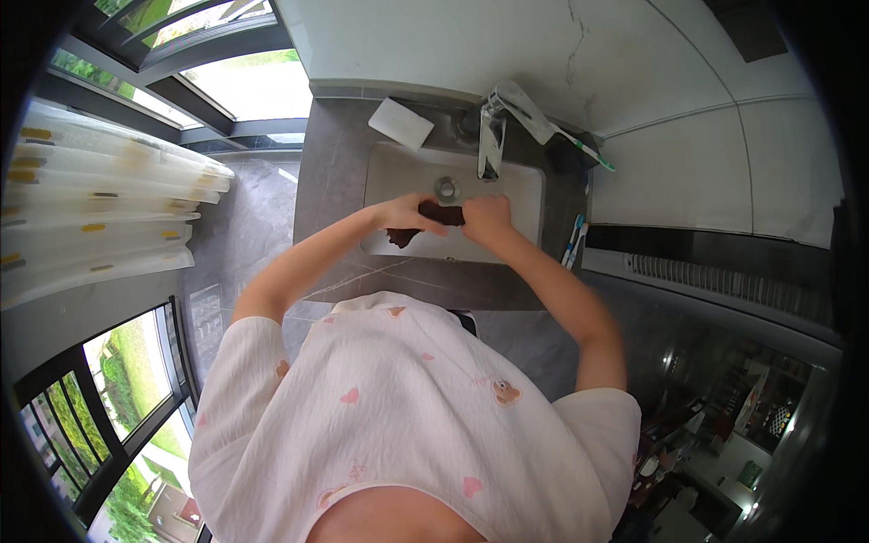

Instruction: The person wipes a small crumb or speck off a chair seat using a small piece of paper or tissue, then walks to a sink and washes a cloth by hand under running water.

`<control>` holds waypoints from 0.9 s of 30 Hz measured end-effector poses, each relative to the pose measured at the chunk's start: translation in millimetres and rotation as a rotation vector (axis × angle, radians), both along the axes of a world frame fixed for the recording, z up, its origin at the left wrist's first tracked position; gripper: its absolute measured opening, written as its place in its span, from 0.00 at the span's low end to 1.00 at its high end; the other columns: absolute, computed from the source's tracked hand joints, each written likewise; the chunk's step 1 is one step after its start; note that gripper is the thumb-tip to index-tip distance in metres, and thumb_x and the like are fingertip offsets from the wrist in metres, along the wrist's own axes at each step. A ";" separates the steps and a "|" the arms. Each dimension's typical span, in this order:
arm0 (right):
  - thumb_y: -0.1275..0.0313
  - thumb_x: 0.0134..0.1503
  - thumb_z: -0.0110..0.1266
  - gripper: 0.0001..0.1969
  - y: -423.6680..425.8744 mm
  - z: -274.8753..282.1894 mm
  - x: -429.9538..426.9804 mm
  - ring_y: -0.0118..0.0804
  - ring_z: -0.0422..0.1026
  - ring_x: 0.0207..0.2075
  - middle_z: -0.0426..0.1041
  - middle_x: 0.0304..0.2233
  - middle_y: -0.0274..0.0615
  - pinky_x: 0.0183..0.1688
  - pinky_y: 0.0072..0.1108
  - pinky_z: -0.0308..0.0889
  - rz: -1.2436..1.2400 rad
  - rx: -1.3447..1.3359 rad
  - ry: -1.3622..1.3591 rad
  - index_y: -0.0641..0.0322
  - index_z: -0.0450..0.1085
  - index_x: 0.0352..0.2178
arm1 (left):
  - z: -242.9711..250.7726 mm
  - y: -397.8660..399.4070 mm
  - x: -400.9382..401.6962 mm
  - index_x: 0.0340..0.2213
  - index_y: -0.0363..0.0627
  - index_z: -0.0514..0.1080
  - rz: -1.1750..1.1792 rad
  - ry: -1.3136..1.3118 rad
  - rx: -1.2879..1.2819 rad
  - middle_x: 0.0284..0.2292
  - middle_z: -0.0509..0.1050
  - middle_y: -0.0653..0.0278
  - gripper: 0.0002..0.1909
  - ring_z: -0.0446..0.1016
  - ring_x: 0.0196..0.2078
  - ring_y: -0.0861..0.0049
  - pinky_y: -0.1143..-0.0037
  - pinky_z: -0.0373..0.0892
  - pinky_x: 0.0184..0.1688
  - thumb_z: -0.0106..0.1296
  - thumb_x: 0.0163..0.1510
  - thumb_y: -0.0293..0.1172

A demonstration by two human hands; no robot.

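A dark brown cloth (442, 214) is stretched and bunched between my two hands over a white rectangular sink basin (519, 237). My left hand (411, 214) grips it on one side, and a crumpled end hangs down below that palm. My right hand (487, 216) is closed in a fist around the other end. Just beyond the cloth, the round metal drain (447, 189) shows in the basin floor. Above the sink stands a chrome faucet (491, 139); I cannot see water running from its spout.
A white rectangular block (401, 123) lies on the grey stone counter (333, 176), behind the basin. Right of the faucet, a green-and-white toothbrush (587, 149) leans from a dark holder (569, 155). More toothbrushes (574, 243) rest at the counter's right edge. A patterned curtain (102, 197) hangs at left.
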State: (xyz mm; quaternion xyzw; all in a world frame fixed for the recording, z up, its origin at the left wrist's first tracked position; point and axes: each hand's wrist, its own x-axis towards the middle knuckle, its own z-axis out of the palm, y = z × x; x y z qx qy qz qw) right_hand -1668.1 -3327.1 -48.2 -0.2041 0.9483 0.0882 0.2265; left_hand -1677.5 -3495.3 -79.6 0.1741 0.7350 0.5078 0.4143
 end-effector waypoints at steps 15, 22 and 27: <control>0.70 0.27 0.53 0.17 -4.9 -31.3 -21.4 0.35 0.66 0.24 0.63 0.21 0.34 0.29 0.24 0.61 0.375 -0.304 0.378 0.54 0.58 0.24 | 1.4 -5.9 -9.1 0.27 0.44 0.62 0.061 -0.782 0.183 0.16 0.61 0.69 0.13 0.59 0.13 0.86 0.84 0.56 0.12 0.47 0.39 0.37; 0.73 0.31 0.54 0.19 14.2 -20.9 0.5 0.38 0.66 0.27 0.64 0.27 0.38 0.30 0.25 0.61 -0.061 -0.575 0.222 0.57 0.58 0.29 | 2.8 -11.0 2.3 0.35 0.45 0.61 -0.028 0.493 -0.148 0.21 0.67 0.62 0.20 0.66 0.19 0.73 0.77 0.62 0.20 0.49 0.37 0.34; 0.50 0.44 0.39 0.28 25.2 -19.9 28.7 0.41 0.64 0.33 0.63 0.34 0.47 0.34 0.29 0.60 -0.885 -1.672 -1.464 0.62 0.53 0.40 | 39.3 -12.1 3.5 0.39 0.49 0.59 0.156 0.903 -0.242 0.22 0.67 0.63 0.24 0.66 0.23 0.66 0.74 0.62 0.22 0.49 0.35 0.34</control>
